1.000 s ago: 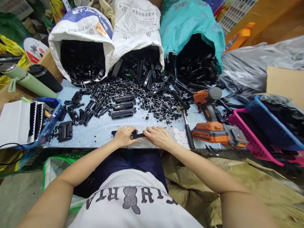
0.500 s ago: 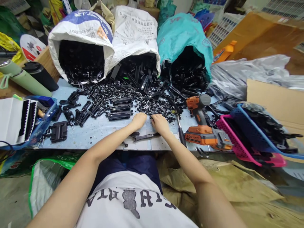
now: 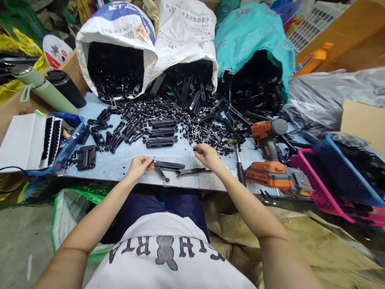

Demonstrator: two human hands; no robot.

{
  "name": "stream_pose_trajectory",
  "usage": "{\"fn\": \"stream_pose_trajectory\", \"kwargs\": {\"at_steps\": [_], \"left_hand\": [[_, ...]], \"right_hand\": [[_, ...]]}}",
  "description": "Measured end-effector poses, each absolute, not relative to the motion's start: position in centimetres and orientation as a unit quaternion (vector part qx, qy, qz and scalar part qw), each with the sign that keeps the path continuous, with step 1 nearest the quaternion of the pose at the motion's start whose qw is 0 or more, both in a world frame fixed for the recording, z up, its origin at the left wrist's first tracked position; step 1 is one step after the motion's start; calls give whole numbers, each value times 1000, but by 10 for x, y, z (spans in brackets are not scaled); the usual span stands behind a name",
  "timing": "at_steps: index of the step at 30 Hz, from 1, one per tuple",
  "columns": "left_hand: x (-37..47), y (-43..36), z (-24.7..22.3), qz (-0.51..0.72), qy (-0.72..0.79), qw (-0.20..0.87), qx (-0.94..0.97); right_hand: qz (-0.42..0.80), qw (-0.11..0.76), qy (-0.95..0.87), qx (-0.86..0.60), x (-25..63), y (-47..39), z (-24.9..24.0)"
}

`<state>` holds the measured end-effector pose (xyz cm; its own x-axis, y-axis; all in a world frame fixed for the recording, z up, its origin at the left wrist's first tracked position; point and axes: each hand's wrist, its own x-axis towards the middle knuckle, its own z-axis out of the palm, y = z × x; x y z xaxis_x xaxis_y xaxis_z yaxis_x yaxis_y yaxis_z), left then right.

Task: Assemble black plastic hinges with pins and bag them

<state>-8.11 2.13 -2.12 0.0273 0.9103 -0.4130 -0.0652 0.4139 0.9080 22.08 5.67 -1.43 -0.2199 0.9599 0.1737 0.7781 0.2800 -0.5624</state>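
My left hand (image 3: pixel 141 166) is closed in a pinch on the left end of a black hinged plastic arm (image 3: pixel 169 164), whose shorter leg points down toward the table edge. My right hand (image 3: pixel 207 155) is at the near side of a heap of small pins and black pieces (image 3: pixel 198 130). Its fingertips pinch a small dark piece with a thin pin (image 3: pixel 194 149), too small to make out fully. Under the right wrist lies a dark, wrench-like bar (image 3: pixel 192 171). Black assembled arms (image 3: pixel 161 141) lie in a row beyond the hands.
Three sacks stand at the back: a white-and-blue sack (image 3: pixel 117 30), a white sack (image 3: pixel 186 36) and a teal sack (image 3: pixel 252 36), with black parts spilling out. To the right are a hammer-like tool (image 3: pixel 240 164), a cordless drill (image 3: pixel 267 156) and a pink basket (image 3: pixel 313 188). Leftward sits a blue basket (image 3: pixel 70 148).
My left hand has moved left and toward me and now holds the hinged arm. My right hand has lifted slightly from the heap with a small piece. The camera view has shifted.
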Motion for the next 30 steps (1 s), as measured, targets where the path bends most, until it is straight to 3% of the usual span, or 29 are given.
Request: {"fn": "stream_pose_trajectory", "kwargs": {"at_steps": [6, 12, 17, 22, 25, 30], "left_hand": [[-77, 25, -23, 395, 589, 545, 447], [-76, 33, -33, 353, 574, 493, 551], [-79, 37, -45, 309, 595, 429, 606], [-74, 24, -44, 289, 594, 227, 716], [-59, 15, -42, 288, 506, 88, 808], [-36, 14, -39, 168, 318, 5, 933]], "right_hand": [[236, 302, -768, -513, 207, 37, 6], [269, 262, -772, -514, 198, 27, 12], [220, 211, -817, -489, 190, 22, 11], [137, 171, -869, -444, 186, 20, 8], [120, 166, -886, -417, 185, 20, -3], [84, 197, -905, -366, 195, 14, -31]]}}
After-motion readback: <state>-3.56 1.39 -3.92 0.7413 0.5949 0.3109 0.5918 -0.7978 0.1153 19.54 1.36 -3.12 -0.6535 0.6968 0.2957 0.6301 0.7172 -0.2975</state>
